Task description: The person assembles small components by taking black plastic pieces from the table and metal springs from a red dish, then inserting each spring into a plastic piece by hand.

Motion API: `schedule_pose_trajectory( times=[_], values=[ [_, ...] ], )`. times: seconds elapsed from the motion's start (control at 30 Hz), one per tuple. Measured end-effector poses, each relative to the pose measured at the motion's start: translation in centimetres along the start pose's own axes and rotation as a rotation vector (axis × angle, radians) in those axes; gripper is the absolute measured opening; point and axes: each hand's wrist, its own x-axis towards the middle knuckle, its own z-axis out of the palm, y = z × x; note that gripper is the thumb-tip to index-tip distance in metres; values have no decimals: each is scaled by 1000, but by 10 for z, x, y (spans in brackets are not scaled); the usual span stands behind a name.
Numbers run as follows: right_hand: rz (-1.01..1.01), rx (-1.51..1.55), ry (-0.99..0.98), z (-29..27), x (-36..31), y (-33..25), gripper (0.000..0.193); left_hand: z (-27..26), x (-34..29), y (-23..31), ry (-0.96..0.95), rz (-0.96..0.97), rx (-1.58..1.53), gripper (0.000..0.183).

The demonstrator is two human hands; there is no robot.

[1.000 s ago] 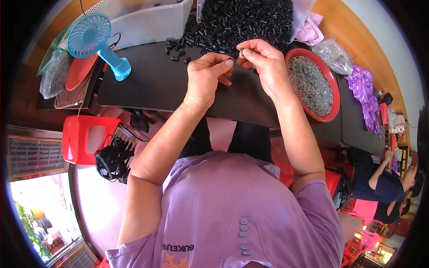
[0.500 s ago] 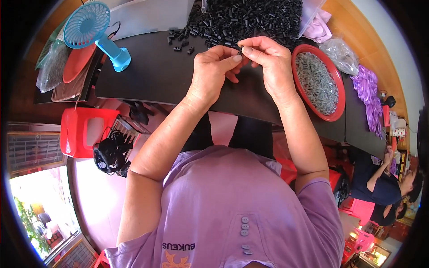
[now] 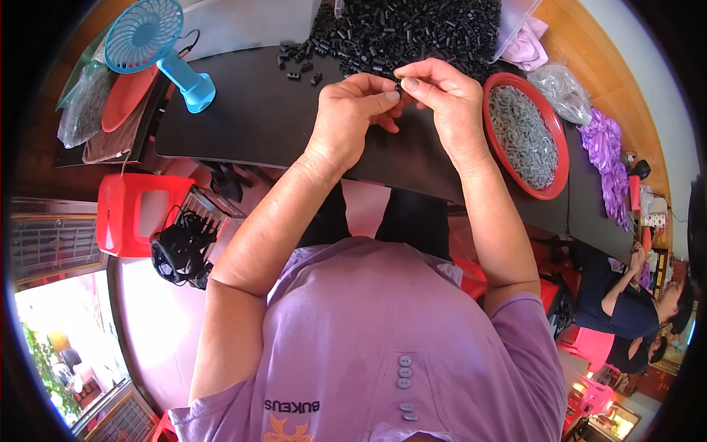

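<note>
Small black plastic piece pinched between both hands, above far middle of the black tabletop, just short of the big heap of like black pieces at far edge. Piece: tiny, rigid-looking, prob. very light; hard moulded plastic by the look, so stiff, not fragile, but smooth & easy to flick away. Best held by fingertip pinch on opposite faces, as here; too small for any wider grasp.

Left hand: thumb & forefinger tips closed on piece from left, other fingers curled under, wrist bent slightly, forearm coming up from lower left. Right hand: thumb & forefinger tips meeting same piece from right, knuckles up, remaining fingers loosely folded, forearm rising steeply from lower right. Both pinching; whether one piece or two mated, can't tell, too small.

Few loose black pieces scattered at far left of heap. Red tray of grey small parts near right edge, just beside right hand. Blue handheld fan at far left corner.
</note>
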Motion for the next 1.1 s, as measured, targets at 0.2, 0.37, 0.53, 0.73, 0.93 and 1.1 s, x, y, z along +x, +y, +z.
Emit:
schedule_pose_trajectory(
  times=[0.2, 0.37, 0.53, 0.73, 0.93, 1.1],
  values=[
    [-170, -212, -62, -3, 2, 2, 8, -1, 0, 1, -1, -24, -6, 9],
    [-200, -300, -73, -2, 0, 0, 10, -2, -1, 1, 16, -20, 35, 8],
    [35, -106, -67, -1, -1, -2, 9, 0, -2, 1, 44, 7, 45, 6],
    [-226, -309, -63, -2, -1, 2, 9, -3, -2, 0, 25, -12, 32, 7],
    [14, -54, -68, 1, -1, -2, 9, -2, -2, 0, 46, 11, 66, 7],
    [-55, -86, -53, -4, -1, 0, 8, 1, -2, 2, 14, -2, 22, 10]
  ],
)
